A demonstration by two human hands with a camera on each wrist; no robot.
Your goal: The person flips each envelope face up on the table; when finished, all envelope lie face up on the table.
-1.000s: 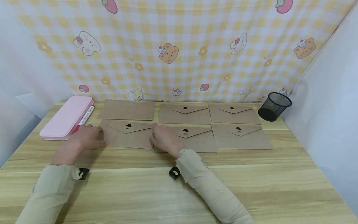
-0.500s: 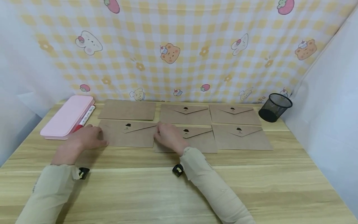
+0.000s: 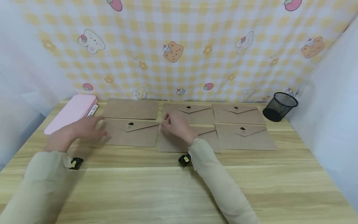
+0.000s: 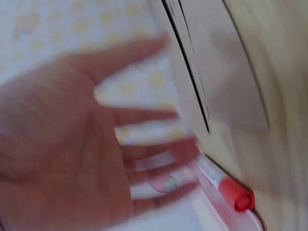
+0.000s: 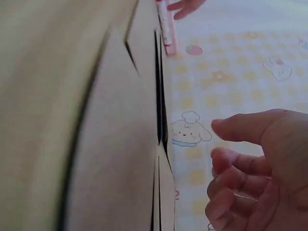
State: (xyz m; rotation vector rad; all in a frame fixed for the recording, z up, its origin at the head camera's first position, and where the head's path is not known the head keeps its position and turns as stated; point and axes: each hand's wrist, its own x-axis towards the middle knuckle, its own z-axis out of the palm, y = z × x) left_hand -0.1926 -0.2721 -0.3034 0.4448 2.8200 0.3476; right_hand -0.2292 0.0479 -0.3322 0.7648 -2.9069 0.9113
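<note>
Brown kraft envelopes lie in two rows on the table. Above the outer end of the front left envelope (image 3: 134, 137) hovers my left hand (image 3: 79, 129), fingers spread and holding nothing; the left wrist view shows its palm, blurred. My right hand (image 3: 179, 126) is raised over the front middle envelope (image 3: 174, 144), hiding part of its flap. In the right wrist view its fingers are loosely bent, thumb apart, with nothing between them. The back left envelope (image 3: 131, 109) shows a plain face, while the others, such as the front right envelope (image 3: 249, 141), show a pointed flap with a hat print.
At the left stand a pink case (image 3: 72, 112) and, beside it, a white marker (image 4: 211, 171) with a red end. A black mesh pen cup (image 3: 279, 107) tilts in view at the back right. Behind the table (image 3: 134, 193) hangs a checked curtain (image 3: 207, 68).
Both hands have come up off the envelopes; the right moved away from the front left envelope's inner edge, the left rose from its outer end. That envelope shifted slightly and lies straighter.
</note>
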